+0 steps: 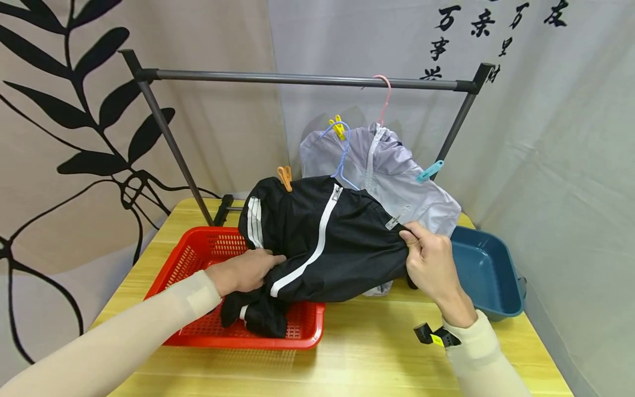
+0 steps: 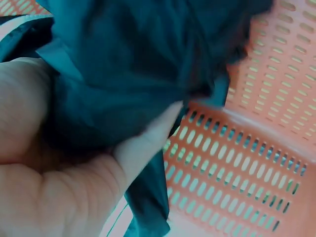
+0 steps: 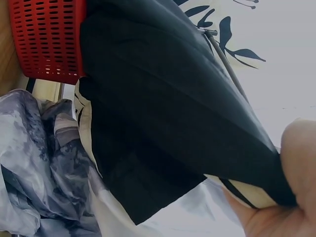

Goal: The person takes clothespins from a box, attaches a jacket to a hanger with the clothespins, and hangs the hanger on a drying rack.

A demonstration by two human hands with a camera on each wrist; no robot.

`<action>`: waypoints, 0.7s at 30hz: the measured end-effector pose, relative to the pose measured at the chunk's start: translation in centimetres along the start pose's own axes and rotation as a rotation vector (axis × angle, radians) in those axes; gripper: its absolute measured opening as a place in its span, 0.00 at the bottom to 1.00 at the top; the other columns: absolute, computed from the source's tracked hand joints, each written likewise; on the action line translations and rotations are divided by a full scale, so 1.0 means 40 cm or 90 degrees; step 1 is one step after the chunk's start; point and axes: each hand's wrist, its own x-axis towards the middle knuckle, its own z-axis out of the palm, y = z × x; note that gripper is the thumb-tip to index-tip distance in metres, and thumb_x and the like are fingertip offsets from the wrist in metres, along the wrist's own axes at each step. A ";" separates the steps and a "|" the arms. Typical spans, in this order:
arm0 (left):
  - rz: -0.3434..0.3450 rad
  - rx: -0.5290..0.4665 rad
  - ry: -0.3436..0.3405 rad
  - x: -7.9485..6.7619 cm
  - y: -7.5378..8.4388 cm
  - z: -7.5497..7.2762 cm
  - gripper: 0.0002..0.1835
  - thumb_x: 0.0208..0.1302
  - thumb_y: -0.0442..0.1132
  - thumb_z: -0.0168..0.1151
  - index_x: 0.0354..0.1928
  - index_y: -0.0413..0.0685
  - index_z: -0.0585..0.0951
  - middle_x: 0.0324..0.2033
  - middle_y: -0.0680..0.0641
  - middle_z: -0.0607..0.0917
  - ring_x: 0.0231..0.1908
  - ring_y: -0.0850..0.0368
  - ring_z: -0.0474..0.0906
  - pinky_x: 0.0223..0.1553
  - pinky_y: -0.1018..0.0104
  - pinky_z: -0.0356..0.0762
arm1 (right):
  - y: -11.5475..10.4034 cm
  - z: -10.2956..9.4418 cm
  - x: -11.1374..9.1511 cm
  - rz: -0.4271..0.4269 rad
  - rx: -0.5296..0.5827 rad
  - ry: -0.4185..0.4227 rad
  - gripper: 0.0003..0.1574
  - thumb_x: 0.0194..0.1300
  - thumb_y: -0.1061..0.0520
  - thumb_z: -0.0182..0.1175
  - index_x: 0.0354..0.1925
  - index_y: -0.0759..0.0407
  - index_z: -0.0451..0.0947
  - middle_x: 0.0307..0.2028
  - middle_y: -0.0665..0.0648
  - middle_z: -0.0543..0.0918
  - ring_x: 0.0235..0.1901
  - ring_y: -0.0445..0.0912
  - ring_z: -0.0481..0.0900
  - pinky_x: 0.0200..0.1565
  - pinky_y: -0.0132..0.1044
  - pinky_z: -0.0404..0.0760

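Note:
A black zip jacket (image 1: pixel 367 237) with a white zipper and white sleeve stripes is spread between my hands, its lower left part over the red basket (image 1: pixel 297 343). My right hand (image 1: pixel 434 264) pinches its upper right edge between thumb and fingers, close to a clear clip (image 1: pixel 395 220). At the jacket's left side, my left hand (image 1: pixel 245 270) grips bunched black cloth (image 2: pixel 113 98), the thumb lying along it in the left wrist view. A blue hanger (image 1: pixel 342 157) rises from the neck, its lower part hidden in the jacket. An orange clothespin (image 1: pixel 285 177) sits on the left shoulder.
Behind, a grey-lilac jacket (image 1: pixel 426 198) hangs by a pink hanger (image 1: pixel 385 99) from the metal rack bar (image 1: pixel 258 77). Yellow (image 1: pixel 338 128) and light blue clothespins (image 1: pixel 430 171) show against it. A blue basin (image 1: pixel 488 270) stands at the right on the wooden table (image 1: pixel 377 353).

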 end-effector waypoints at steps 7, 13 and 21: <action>0.027 -0.057 0.060 -0.030 -0.014 -0.052 0.31 0.67 0.21 0.68 0.73 0.36 0.83 0.59 0.37 0.94 0.56 0.43 0.93 0.68 0.40 0.91 | 0.005 -0.017 0.007 0.005 0.007 0.018 0.10 0.84 0.69 0.64 0.41 0.66 0.89 0.16 0.50 0.70 0.17 0.32 0.62 0.25 0.30 0.66; 0.041 -0.149 0.139 -0.052 0.002 -0.112 0.22 0.70 0.22 0.65 0.62 0.44 0.87 0.48 0.47 0.93 0.46 0.53 0.89 0.61 0.47 0.92 | 0.007 -0.036 0.017 0.003 -0.003 0.036 0.09 0.83 0.70 0.64 0.42 0.67 0.89 0.17 0.52 0.72 0.18 0.34 0.64 0.26 0.31 0.66; 0.014 -0.243 0.259 -0.058 0.052 -0.190 0.17 0.76 0.27 0.67 0.57 0.55 0.87 0.43 0.51 0.90 0.46 0.53 0.85 0.59 0.50 0.86 | 0.007 -0.061 0.038 -0.012 -0.011 0.066 0.08 0.82 0.70 0.64 0.42 0.67 0.89 0.18 0.53 0.69 0.19 0.34 0.62 0.25 0.31 0.62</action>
